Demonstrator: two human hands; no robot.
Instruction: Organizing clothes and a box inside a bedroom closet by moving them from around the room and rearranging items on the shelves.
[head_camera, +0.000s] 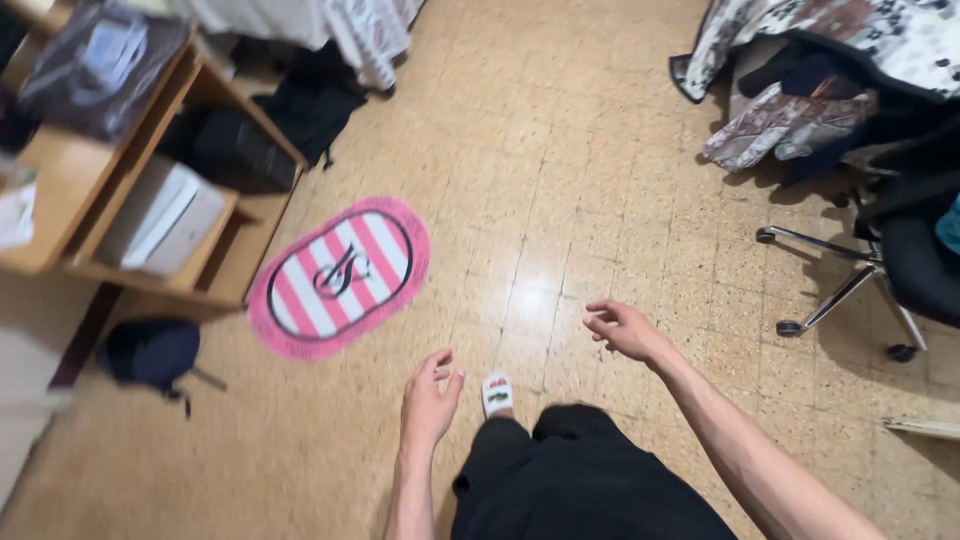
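Observation:
I look down at a tan tiled floor (560, 170) while standing. My left hand (430, 395) hangs low in front of me, fingers loosely curled and apart, holding nothing. My right hand (622, 328) reaches forward over the tiles, fingers relaxed and spread, also with nothing in it. Between the hands, my foot in a white slide sandal (497, 392) steps forward below my black trousers (580, 480). A pink oval rug with white stripes (340, 275) lies on the floor to the left of my left hand.
A wooden desk with shelves (120, 190) stands at the left, holding a white box (165, 215) and a grey bag. A dark backpack (150, 352) lies beneath it. An office chair (880, 270) stands at the right, and piled clothes and bedding (800, 90) fill the upper right.

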